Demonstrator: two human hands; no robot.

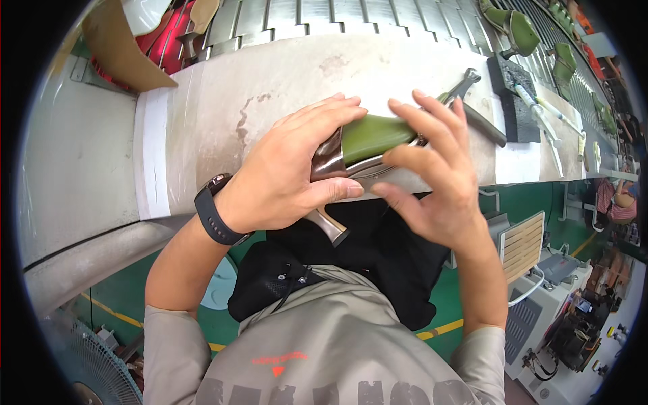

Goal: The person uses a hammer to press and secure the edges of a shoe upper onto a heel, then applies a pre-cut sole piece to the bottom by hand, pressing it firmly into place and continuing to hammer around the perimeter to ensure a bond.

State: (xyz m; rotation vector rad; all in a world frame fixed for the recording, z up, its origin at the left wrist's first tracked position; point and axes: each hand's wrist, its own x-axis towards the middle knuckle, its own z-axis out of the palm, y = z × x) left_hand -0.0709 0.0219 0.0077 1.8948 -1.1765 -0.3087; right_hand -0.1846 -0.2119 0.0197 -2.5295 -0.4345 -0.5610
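A brown glossy high-heeled shoe [329, 159] on a green last [376, 140] lies over the near edge of the workbench. Its slim heel [330, 228] points down toward my body. My left hand [291, 159] is wrapped round the heel end, thumb on the near side and fingers over the far side. At the other end, my right hand [435, 172] has its fingers spread and curved about the green last and the shoe's straps; slight blur hides whether the fingertips touch. Beyond my right hand lies a metal hand tool [466, 82] with a dark handle.
A black block [511, 94] stands at the right, with toothbrush-like sticks [538, 115] leaning by it. Along the far side runs a slatted metal conveyor [324, 19], carrying green lasts [523, 35] at right. A brown board [125, 50] rises at far left. A fan [91, 361] stands lower left.
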